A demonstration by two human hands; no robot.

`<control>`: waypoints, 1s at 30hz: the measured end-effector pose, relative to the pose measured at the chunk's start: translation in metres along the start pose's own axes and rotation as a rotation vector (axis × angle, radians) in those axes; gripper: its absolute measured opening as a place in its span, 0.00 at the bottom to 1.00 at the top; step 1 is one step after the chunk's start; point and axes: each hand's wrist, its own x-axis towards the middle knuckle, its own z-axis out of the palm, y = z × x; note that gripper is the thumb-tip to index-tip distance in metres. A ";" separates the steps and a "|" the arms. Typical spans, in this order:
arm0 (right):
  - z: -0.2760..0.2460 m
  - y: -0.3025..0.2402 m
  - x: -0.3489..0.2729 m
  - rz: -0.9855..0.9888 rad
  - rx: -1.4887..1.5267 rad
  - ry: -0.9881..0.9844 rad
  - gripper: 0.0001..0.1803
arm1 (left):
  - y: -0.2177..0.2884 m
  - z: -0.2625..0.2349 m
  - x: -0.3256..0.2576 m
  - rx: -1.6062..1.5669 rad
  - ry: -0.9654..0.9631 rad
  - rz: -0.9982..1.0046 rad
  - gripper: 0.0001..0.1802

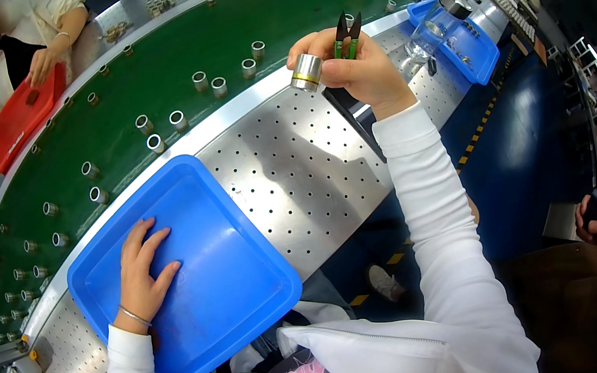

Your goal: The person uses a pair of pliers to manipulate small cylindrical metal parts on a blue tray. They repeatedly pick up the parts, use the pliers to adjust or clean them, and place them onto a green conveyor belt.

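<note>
My right hand (373, 80) is raised near the belt's edge, closed on two things. Between thumb and fingers it pinches a short silver metal sleeve (306, 73) with a yellow band, held tilted. Green-handled snips (347, 40) are tucked in the same hand, their dark blades pointing up and apart. My left hand (142, 276) lies with fingers spread in a shallow blue tray (232, 286) and holds nothing. No loose parts show inside that tray.
A green conveyor belt (129, 88) curves past, carrying several metal sleeves (178, 120). Perforated steel plate (294, 163) borders it. Another blue tray (480, 62) and a clear bottle (426, 40) stand at right. Across the belt, a person works over a red tray (24, 127).
</note>
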 end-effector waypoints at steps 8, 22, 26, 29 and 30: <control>-0.037 0.032 0.030 0.373 -0.493 0.369 0.12 | -0.003 -0.001 -0.001 0.034 0.007 0.017 0.27; -0.011 0.082 0.051 0.192 -1.095 0.420 0.11 | 0.000 -0.002 -0.002 0.081 -0.018 -0.005 0.28; 0.038 0.093 0.060 0.150 -1.200 0.126 0.11 | -0.003 -0.002 -0.004 0.089 -0.010 0.003 0.28; 0.045 0.104 0.067 0.265 -1.278 0.077 0.10 | -0.002 -0.002 -0.003 0.075 0.010 0.020 0.28; 0.043 0.103 0.067 0.298 -1.230 0.084 0.10 | -0.001 -0.002 -0.003 0.068 0.019 0.026 0.28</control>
